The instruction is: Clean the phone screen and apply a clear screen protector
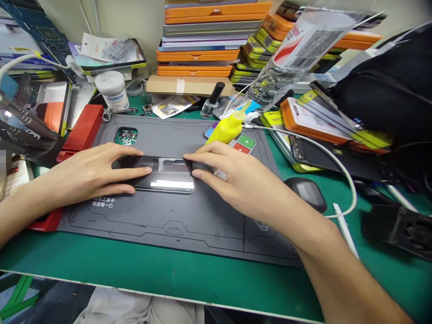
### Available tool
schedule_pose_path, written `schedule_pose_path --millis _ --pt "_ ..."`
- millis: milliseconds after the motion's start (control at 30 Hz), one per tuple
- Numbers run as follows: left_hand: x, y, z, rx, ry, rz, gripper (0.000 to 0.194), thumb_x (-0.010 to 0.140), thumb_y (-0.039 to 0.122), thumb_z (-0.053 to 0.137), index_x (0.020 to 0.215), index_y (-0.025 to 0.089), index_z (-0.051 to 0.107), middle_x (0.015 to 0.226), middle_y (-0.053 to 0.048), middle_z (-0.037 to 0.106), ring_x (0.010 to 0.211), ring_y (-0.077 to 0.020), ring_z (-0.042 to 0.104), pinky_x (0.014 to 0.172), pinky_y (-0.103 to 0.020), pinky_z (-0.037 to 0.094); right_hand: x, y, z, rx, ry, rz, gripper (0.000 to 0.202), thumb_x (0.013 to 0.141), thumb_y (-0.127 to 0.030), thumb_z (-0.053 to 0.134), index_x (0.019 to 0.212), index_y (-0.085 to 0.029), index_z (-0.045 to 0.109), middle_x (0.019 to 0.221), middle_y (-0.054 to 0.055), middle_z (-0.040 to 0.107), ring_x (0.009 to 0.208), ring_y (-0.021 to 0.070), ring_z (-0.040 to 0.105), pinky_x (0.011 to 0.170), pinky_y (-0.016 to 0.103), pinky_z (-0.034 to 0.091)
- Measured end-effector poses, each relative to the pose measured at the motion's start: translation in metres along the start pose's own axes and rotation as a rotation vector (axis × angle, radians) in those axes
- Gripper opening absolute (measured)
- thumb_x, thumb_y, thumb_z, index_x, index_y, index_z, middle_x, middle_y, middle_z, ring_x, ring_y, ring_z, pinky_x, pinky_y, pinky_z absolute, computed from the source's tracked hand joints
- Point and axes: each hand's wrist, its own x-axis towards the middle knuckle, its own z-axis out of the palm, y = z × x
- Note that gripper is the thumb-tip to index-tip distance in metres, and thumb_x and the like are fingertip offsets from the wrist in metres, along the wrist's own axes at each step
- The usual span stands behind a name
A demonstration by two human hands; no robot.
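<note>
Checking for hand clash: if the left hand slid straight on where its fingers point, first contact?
Likely the fingertips of the right hand, at the other end of the dark phone-like device; finger heights are unclear, so a near miss is possible.

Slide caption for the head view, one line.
Left hand and right hand at either end of a dark, glossy phone on a gray mat.

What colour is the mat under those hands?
The mat is mostly dark grey; it shows best in the head view.
</note>
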Motion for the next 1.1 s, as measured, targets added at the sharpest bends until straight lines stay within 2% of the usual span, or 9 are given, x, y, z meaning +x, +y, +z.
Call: schedule_pose_path --millis 233,400,567,767,967,1100 --pt "-0.0016 -0.0002 -0.0007 -0.040 -0.005 -0.033 0.059 0.138 0.063 0.055 0.195 0.050 0.064 0.180 -0.019 0.078 0.155 -0.0423 0.085 0.134 -0.063 0.074 0.0001 -0.0009 -0.0003 0.055 0.018 0.013 0.039 0.123 -0.030 0.071 0.155 -0.025 0.093 0.148 0.014 0.088 0.135 0.0367 0.089 0.118 0.051 0.075" --pt "-0.0007 0.0003 0.0000 -0.062 -0.001 -0.039 0.060 0.137 0.063 0.056 0.196 0.050 0.064 0.180 -0.019 0.078 0.155 -0.0445 0.085 0.133 -0.065 0.074 0.0010 -0.0017 -0.0032 0.050 -0.001 0.029 0.036 0.123 -0.032 0.078 0.155 -0.027 0.093 0.150 0.013 0.088 0.135 0.0350 0.090 0.113 0.046 0.076" --pt "-0.0011 -0.0002 0.0005 -0.034 -0.012 -0.037 0.059 0.138 0.063 0.054 0.194 0.050 0.066 0.180 -0.019 0.077 0.153 -0.0431 0.085 0.130 -0.064 0.076 0.0008 0.0013 -0.0039 0.040 -0.007 0.019 0.037 0.121 -0.034 0.082 0.156 -0.027 0.094 0.152 0.013 0.089 0.127 0.0344 0.091 0.108 0.047 0.077" --pt "0.0003 0.0023 -0.0011 0.004 -0.007 -0.010 0.056 0.139 0.060 0.051 0.186 0.039 0.073 0.177 -0.024 0.077 0.152 -0.0446 0.086 0.124 -0.065 0.079 0.0011 0.0056 -0.0075 0.053 -0.044 0.007 0.041 0.121 -0.041 0.085 0.159 -0.028 0.093 0.158 0.013 0.088 0.139 0.0380 0.089 0.110 0.049 0.078" --pt "0.0001 0.0004 0.0023 -0.023 -0.003 -0.029 0.056 0.138 0.063 0.053 0.189 0.046 0.070 0.178 -0.020 0.077 0.153 -0.0430 0.085 0.127 -0.064 0.078 0.0017 0.0057 -0.0091 0.049 -0.076 0.020 0.050 0.118 -0.047 0.087 0.164 -0.027 0.091 0.161 0.015 0.086 0.147 0.0418 0.087 0.121 0.056 0.076" --pt "-0.0003 -0.0001 0.0024 -0.025 -0.001 -0.032 0.057 0.138 0.063 0.055 0.189 0.045 0.071 0.180 -0.020 0.077 0.154 -0.0436 0.085 0.128 -0.063 0.077 0.0012 0.0065 -0.0081 0.030 -0.076 0.015 0.051 0.117 -0.046 0.090 0.165 -0.028 0.091 0.163 0.015 0.086 0.148 0.0425 0.086 0.122 0.055 0.076"
